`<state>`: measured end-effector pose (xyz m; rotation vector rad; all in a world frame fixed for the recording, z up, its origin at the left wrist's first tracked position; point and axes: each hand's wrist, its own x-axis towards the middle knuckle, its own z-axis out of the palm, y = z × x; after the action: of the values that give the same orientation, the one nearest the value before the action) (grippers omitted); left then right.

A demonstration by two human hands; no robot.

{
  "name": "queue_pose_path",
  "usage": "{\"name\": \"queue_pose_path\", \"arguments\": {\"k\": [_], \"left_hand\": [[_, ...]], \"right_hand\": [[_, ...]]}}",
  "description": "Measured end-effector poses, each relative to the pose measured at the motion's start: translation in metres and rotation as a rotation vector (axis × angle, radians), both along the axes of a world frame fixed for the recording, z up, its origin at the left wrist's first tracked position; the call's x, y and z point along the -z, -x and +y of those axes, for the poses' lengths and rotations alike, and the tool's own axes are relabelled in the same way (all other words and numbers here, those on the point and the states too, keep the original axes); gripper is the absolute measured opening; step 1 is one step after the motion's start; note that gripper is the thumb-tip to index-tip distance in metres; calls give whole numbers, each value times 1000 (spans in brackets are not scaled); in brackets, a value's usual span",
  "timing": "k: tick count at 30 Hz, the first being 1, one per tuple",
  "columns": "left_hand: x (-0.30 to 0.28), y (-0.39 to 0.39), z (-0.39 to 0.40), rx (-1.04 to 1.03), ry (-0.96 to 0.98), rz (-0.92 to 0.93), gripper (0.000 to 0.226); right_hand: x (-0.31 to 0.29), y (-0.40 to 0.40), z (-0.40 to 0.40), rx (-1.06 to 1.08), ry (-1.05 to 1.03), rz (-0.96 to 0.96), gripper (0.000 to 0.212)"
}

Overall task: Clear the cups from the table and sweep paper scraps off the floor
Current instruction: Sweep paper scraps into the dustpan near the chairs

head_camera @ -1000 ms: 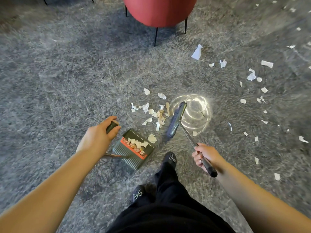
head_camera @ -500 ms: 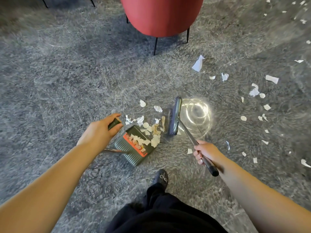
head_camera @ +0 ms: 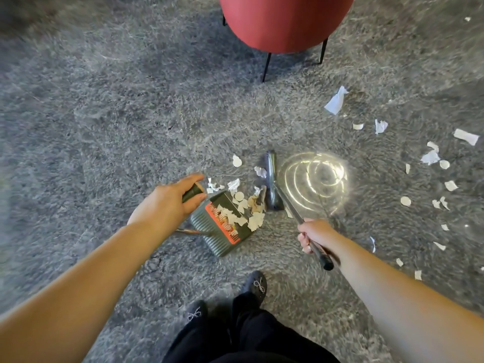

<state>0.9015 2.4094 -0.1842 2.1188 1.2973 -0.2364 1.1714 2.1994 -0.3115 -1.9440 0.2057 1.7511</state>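
**Scraps at the dustpan's lip**

Head view: the sweeping half of the job was in hand; no table or cups showed. The left hand [head_camera: 167,203] had its fingers curled round the dark handle of the dustpan [head_camera: 222,226], which sat on the grey carpet [head_camera: 104,127] with its mouth towards the brush. The right hand [head_camera: 314,235] was closed round the brush's thin handle, and the brush head [head_camera: 272,179] stood just beside a small heap of paper scraps [head_camera: 251,208]. Some scraps already lay in the pan, others on its lip or just short of it. Many more scraps [head_camera: 429,157] were strewn well apart to the right, and 1 larger torn piece [head_camera: 335,100] lay near the red chair [head_camera: 285,22].

To my eye, the next move called for a short, low stroke towards the pan, the left hand bracing it flat so the heap would not slide under the lip.
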Motion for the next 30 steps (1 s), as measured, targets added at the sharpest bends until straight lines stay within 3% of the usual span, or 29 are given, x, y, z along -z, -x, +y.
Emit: {"name": "queue_pose_path", "arguments": {"k": [9,23,28,30], "left_hand": [[4,1,17,29,32,-38,47],[4,32,10,109,62,-117,52],[2,67,30,272,84,-55,51],[-3,79,35,348,134,-35,62]], "right_hand": [[-8,79,-4,105,-108,176,48],[-63,175,-17,305,-116,211,40],[-90,174,-38,345,-138,182,42],[-95,171,-47,340,-138,128,40]]}}
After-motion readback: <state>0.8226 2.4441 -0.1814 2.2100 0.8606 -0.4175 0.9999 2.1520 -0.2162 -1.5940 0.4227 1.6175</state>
